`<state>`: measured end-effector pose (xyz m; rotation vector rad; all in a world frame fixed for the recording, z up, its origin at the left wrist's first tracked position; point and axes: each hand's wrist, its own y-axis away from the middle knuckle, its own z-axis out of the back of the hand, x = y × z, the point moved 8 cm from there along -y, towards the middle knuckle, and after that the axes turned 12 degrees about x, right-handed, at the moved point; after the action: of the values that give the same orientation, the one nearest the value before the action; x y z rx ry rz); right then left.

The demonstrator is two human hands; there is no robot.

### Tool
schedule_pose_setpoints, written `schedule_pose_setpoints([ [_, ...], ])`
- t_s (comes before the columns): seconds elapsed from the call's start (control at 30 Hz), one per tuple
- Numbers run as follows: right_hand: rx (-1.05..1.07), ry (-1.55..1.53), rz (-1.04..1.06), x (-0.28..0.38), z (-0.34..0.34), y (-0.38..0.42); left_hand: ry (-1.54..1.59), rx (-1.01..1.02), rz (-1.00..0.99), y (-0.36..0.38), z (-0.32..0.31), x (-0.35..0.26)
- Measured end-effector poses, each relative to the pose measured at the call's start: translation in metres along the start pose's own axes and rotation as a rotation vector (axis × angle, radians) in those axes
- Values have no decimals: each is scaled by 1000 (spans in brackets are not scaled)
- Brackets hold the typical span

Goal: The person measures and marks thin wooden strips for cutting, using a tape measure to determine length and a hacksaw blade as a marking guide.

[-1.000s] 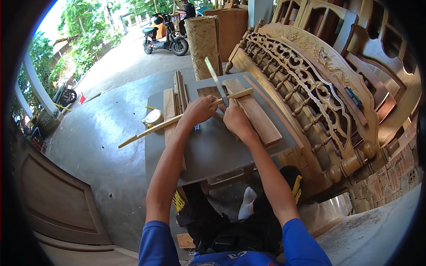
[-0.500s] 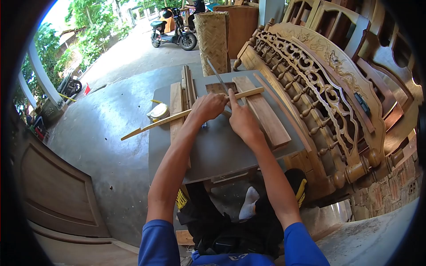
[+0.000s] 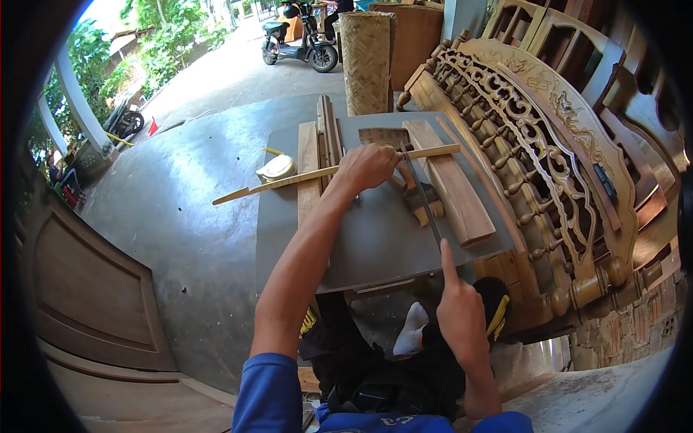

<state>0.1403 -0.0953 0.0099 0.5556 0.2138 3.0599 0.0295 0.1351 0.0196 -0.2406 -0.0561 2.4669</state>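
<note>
My left hand is closed around a long, thin wooden strip, which lies slantwise across boards on the grey worktable. The strip's left end tapers to a point. My right hand grips a hand tool with a long, narrow metal blade, index finger stretched along it; its handle is hidden in my palm. Close to my left fingers, the blade crosses the strip. Under the strip lie a wooden board on the left and a thicker one on the right.
A round white tape measure sits at the table's left. Behind my left hand is a rusty brown plate-like piece; a dark tool with wooden parts lies nearer. Carved wooden panels lean on the right. A rolled woven mat stands beyond.
My right hand has drawn the blade back toward my body, away from my left hand. My left hand still holds the strip. The whole view has shifted slightly.
</note>
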Motion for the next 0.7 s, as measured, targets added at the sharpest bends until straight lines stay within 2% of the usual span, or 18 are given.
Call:
schedule_pose_setpoints([
  [0.1, 40, 57, 26, -4, 9, 7, 23, 42, 62, 2, 1, 1],
  [0.2, 102, 139, -10, -2, 16, 0, -8, -3, 33, 0, 1, 3],
  [0.3, 38, 166, 6, 3, 29, -17, 35, 74, 97, 2, 5, 1],
  [0.4, -83, 90, 91, 21, 30, -71, 50, -90, -41, 3, 2, -3],
  [0.57, -175, -28, 171, 47, 35, -172, 4, -42, 29, 12, 16, -13],
  [0.7, -225, 45, 148, 45, 31, -156, -35, 37, 36, 7, 5, -8],
])
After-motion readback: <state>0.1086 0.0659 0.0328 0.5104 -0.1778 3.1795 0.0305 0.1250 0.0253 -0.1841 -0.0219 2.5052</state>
